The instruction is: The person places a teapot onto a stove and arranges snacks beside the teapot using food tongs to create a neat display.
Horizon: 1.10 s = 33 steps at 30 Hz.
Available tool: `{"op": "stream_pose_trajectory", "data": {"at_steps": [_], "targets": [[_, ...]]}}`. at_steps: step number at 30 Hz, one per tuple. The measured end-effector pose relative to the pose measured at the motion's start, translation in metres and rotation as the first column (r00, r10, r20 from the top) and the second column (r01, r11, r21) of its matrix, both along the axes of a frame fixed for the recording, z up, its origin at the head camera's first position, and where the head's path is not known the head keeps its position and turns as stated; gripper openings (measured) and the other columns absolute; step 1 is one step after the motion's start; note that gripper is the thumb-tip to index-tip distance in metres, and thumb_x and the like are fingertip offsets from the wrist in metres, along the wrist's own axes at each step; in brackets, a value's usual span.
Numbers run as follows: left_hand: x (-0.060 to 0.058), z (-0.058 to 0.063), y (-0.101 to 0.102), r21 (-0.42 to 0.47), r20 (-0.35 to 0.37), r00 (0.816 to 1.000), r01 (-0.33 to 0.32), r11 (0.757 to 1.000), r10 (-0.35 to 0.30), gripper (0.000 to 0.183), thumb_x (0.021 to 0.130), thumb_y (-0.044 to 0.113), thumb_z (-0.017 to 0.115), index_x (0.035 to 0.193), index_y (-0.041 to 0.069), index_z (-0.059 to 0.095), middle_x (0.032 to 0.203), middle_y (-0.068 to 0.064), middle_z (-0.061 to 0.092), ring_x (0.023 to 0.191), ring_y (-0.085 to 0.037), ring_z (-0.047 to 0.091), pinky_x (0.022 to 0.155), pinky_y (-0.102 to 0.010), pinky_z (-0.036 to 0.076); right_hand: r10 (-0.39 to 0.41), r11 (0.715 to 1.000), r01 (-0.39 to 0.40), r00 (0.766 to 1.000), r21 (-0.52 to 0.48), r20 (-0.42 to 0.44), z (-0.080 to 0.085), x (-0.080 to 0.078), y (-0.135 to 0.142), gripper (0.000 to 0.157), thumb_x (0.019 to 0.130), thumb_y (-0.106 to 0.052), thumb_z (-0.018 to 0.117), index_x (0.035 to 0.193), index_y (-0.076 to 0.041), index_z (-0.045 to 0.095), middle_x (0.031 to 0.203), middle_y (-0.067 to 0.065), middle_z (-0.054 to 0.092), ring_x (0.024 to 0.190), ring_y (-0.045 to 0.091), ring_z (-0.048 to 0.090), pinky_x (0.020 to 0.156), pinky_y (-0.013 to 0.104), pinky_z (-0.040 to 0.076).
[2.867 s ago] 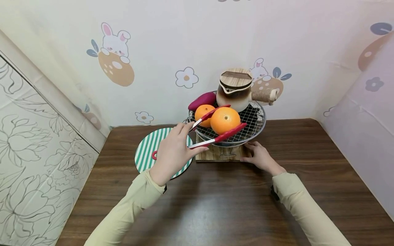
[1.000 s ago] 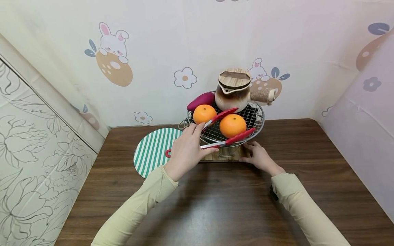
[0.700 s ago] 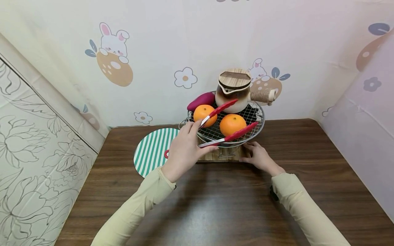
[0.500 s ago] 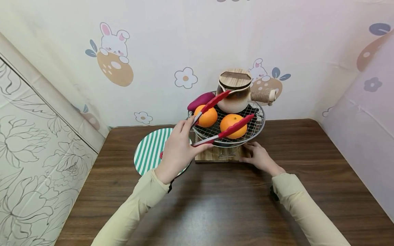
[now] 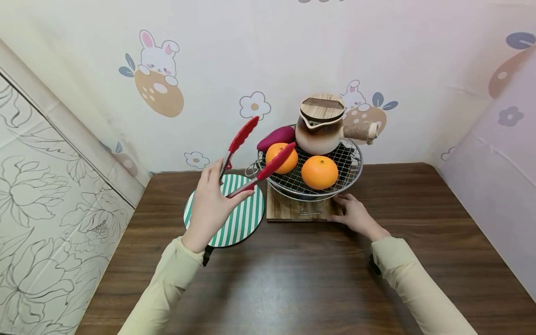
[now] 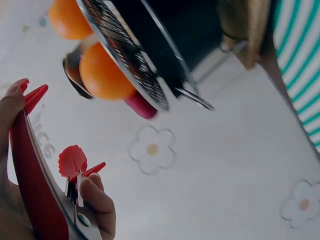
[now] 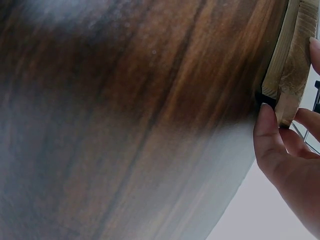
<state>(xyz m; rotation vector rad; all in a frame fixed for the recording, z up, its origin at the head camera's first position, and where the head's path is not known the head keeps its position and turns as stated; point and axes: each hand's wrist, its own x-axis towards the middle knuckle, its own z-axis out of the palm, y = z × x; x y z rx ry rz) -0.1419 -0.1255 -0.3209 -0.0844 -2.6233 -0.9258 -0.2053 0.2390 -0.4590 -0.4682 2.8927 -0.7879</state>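
My left hand (image 5: 211, 204) holds a pair of red-tipped tongs (image 5: 274, 163), arms spread with nothing between them, above the striped round mat (image 5: 240, 218). In the left wrist view, thumb and fingers grip the tongs' handles. My right hand (image 5: 356, 216) pinches the right front corner of a wooden board (image 5: 289, 209); the right wrist view shows the board's edge (image 7: 295, 65) between thumb and fingers. On the board stands a round grill with a wire rack (image 5: 345, 160). Two oranges rest on it, a front one (image 5: 320, 172) and a left one (image 5: 281, 158).
A purple sweet-potato-shaped item (image 5: 276, 137) lies at the rack's back left. Behind the oranges stands a clay teapot (image 5: 320, 135) with a wooden lid and a cord-wrapped side handle. A printed cloth backdrop (image 5: 217, 70) rises behind the dark wooden table (image 5: 293, 279).
The tongs have let go of the front orange, which now sits on the rack. My left hand has drawn the spread tongs back left, off the grill. My right hand stays at the board.
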Motion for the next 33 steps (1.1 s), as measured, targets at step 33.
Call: {"op": "stream_pose_trajectory", "data": {"at_steps": [33], "targets": [[-0.007,-0.074,-0.117,-0.013,0.244,0.922,-0.306,0.952,0.3,0.084,0.081,0.055,0.07,0.135,-0.002,0.042,0.131,-0.028,0.045,0.107,-0.041,0.05,0.088,-0.055,0.045,0.0,1.0,0.0,1.0,0.002,0.023,0.004,0.001,-0.001,0.075,0.084,-0.032,0.074,0.14,0.007,0.043,0.14,0.035,0.038,0.126,0.05,0.042,0.101,0.062,0.039]]}}
